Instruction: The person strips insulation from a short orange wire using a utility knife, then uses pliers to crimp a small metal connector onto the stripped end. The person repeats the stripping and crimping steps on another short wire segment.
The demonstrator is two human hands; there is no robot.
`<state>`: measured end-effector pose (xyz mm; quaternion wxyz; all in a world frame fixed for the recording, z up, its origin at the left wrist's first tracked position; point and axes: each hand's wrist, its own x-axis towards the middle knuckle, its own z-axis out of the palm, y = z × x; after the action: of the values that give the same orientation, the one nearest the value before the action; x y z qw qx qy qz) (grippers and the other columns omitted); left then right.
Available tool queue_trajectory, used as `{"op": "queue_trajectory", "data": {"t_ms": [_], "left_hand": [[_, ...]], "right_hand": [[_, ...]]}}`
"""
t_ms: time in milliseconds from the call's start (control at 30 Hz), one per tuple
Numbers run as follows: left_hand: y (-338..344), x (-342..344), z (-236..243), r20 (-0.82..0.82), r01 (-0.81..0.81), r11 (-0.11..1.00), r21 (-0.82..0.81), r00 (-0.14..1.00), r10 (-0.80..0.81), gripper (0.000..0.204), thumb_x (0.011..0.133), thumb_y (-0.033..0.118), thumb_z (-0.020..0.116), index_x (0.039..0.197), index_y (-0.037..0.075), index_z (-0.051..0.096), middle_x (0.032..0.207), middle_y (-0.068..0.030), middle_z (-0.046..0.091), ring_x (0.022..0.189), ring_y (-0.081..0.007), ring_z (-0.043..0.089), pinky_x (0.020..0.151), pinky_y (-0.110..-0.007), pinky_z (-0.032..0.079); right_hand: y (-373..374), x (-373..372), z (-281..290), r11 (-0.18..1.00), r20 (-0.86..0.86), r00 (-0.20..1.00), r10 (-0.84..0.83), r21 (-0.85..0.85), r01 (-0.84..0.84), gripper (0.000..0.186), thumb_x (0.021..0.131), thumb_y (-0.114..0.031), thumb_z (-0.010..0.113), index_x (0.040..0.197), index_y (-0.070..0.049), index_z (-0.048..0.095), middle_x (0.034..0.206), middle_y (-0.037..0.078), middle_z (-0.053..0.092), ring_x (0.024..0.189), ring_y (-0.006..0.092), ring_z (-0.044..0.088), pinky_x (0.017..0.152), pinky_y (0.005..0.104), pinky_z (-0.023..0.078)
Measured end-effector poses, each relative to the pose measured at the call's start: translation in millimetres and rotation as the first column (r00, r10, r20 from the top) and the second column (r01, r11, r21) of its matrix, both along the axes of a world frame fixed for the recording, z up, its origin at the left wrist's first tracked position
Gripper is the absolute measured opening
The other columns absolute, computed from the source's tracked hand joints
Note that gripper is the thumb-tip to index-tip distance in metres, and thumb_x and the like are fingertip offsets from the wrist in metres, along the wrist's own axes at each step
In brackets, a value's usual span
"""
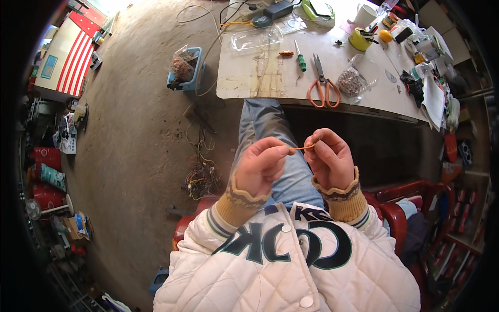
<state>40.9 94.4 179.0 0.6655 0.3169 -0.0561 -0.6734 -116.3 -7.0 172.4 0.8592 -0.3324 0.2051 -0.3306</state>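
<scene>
A short orange wire [302, 148] stretches between my two hands, above my lap and short of the table's near edge. My left hand [263, 162] pinches one end between thumb and forefinger, the other fingers curled in. At the other end, my right hand [330, 158] grips it with thumb and fingertips. The wire's ends are hidden inside the fingers. On the table [236, 78] beyond lie scissors [321, 83] with orange handles and a green-handled screwdriver [300, 57]. Beside the scissors is a clear plastic container [355, 80] of small brownish pieces.
A yellow-green cup [360, 40] of pens, a white mug [365, 15] and a clear plastic tray [255, 38] stand farther back. Left of the table, a blue basket [194, 78] holds a bag. Tangled wires [202, 179] lie on the floor. I sit on a red chair [393, 221].
</scene>
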Motion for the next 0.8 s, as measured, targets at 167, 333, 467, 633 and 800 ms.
{"op": "queue_trajectory", "data": {"t_ms": [167,333,467,633,800], "left_hand": [[-7,-14,-16,-0.045,0.124,0.992,0.024,0.991,-0.123,0.017,0.097,0.015,0.060,0.095,-0.002,0.064,0.057,0.0066,0.040,0.048,-0.0027,0.031,0.044,-0.020,0.023],[-13,-17,-7,0.754,-0.120,0.990,-0.068,0.644,0.130,0.036,0.094,0.013,0.066,0.127,0.003,0.059,0.105,-0.0013,0.057,0.057,0.0007,0.033,0.051,-0.018,0.028],[-11,-15,12,0.975,-0.243,0.965,-0.102,0.168,0.146,0.047,0.082,0.007,0.078,0.127,0.005,0.063,0.112,-0.0082,0.059,0.066,-0.0064,0.053,0.059,-0.018,0.041],[-14,-21,20,0.970,-0.060,0.981,-0.185,0.150,0.192,0.022,0.086,-0.001,0.072,0.108,0.003,0.072,0.092,-0.0127,0.067,0.078,-0.0209,0.067,0.069,-0.027,0.052],[-15,-19,17,0.825,-0.053,0.991,-0.121,0.550,0.130,0.015,0.090,-0.005,0.066,0.103,-0.001,0.072,0.089,-0.0080,0.068,0.077,-0.0122,0.062,0.068,-0.023,0.047]], "right_hand": [[-4,0,-2,0.989,0.020,0.998,-0.065,0.138,0.062,0.013,0.094,-0.004,0.064,0.106,0.000,0.063,0.095,0.007,0.067,0.079,0.0105,0.060,0.072,0.0232,0.050],[-10,-3,4,0.984,-0.153,0.981,-0.121,-0.150,0.098,0.012,0.092,-0.003,0.066,0.103,0.001,0.065,0.093,0.005,0.068,0.079,0.0090,0.061,0.073,0.0217,0.050],[-7,-5,9,0.967,-0.265,0.957,-0.116,-0.250,0.049,0.015,0.090,0.000,0.067,0.104,0.003,0.065,0.094,0.005,0.068,0.083,0.0087,0.062,0.075,0.0224,0.050],[-6,-5,12,0.933,-0.311,0.939,-0.146,-0.360,0.026,0.015,0.089,0.003,0.068,0.104,0.004,0.065,0.097,0.006,0.068,0.090,0.0095,0.064,0.081,0.0243,0.052],[-9,-10,14,0.916,-0.270,0.957,-0.105,-0.401,-0.012,0.016,0.089,0.004,0.067,0.105,0.005,0.066,0.100,0.007,0.067,0.095,0.0110,0.064,0.084,0.0248,0.051]]}}
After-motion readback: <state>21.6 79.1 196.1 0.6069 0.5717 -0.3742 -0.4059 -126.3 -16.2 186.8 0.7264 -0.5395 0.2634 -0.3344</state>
